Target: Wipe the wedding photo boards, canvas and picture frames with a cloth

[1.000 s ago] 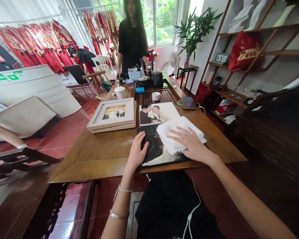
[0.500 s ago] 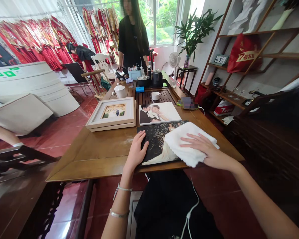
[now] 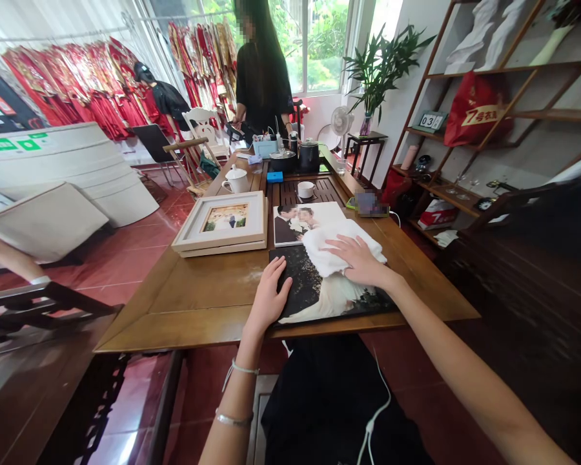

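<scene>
A dark photo panel point(image 3: 329, 297) with a bride in a white gown lies at the near edge of the wooden table point(image 3: 208, 290). My left hand point(image 3: 267, 297) rests flat on its left edge, fingers spread. My right hand point(image 3: 358, 258) presses a folded white towel point(image 3: 336, 248) onto the panel's far part, fingers stretched out over the cloth. A second print point(image 3: 300, 219) of a couple lies just beyond, partly under the towel.
Stacked white picture frames point(image 3: 223, 223) sit left of the prints. Further back are a white teapot point(image 3: 236, 179), a cup point(image 3: 305, 188), kettles point(image 3: 308, 155) and a phone point(image 3: 368, 203). A person in black point(image 3: 264, 71) stands at the far end. Shelves point(image 3: 489, 116) line the right wall.
My right hand has slid the towel from the panel's near right corner up and left to its far edge. My left hand has stayed on the left edge.
</scene>
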Demonstrator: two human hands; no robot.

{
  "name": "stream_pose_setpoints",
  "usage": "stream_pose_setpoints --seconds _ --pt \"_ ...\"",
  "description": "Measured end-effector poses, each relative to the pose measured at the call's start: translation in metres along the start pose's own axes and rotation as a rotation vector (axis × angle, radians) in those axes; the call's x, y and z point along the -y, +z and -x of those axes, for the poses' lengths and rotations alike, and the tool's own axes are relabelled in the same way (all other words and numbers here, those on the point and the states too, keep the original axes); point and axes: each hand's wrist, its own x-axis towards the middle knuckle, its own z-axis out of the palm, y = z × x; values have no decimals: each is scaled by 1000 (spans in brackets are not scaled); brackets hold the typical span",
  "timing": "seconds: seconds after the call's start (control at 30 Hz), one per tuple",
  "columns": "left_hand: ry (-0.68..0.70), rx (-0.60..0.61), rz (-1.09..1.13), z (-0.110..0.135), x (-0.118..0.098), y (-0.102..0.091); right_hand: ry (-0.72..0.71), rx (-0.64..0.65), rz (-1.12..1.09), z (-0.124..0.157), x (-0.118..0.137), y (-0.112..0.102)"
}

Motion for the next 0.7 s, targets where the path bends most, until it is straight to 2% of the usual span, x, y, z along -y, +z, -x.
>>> stream_pose_setpoints --seconds 0.1,0.23,0.3,0.4,0.53,0.7 --pt "-17 -7 4 1 -2 1 -91 -9 -22 30 21 0" --pt "-17 -9 5 2 -4 0 -202 13 -89 85 43 -6" --pt "-15 -8 1 2 -4 0 -217 47 -128 108 45 -10" --pt "-5 -12 5 2 -4 0 -214 105 -188 129 34 -16" --pt "-1 -1 -1 2 -3 0 -148 67 -193 120 5 -17" --pt "-15 8 -9 2 -3 -1 -48 12 -112 66 -13 -10"
